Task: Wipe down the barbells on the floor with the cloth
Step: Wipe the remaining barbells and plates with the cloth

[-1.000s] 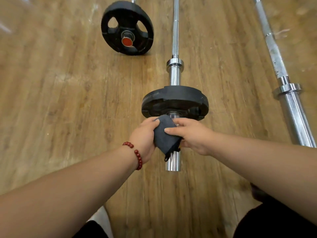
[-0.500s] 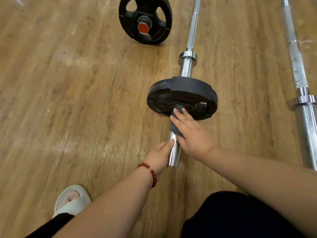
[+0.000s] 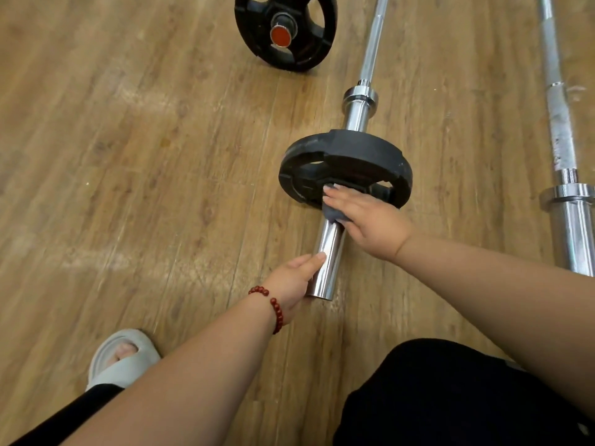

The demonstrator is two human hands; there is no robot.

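The middle barbell [image 3: 328, 252] lies on the wooden floor, with a black plate [image 3: 347, 156] on its chrome sleeve. A dark grey cloth [image 3: 333, 214] sits on the sleeve right next to the plate. My right hand [image 3: 363, 217] presses it there, fingers straight and reaching the plate's hub. The hand covers most of the cloth. My left hand [image 3: 293, 281], with a red bead bracelet on its wrist, holds the free end of the sleeve, thumb on the chrome. Its fingers are hidden beneath.
A second bare barbell [image 3: 576, 226] lies along the right edge. Another black plate with a red end cap [image 3: 285, 30] stands at the top. My foot in a grey slipper [image 3: 122, 358] is at lower left, my black-clad knee [image 3: 450, 397] at lower right.
My left hand let go of the cloth and moved down to the sleeve's end. My right hand slid the cloth up the sleeve to the plate.
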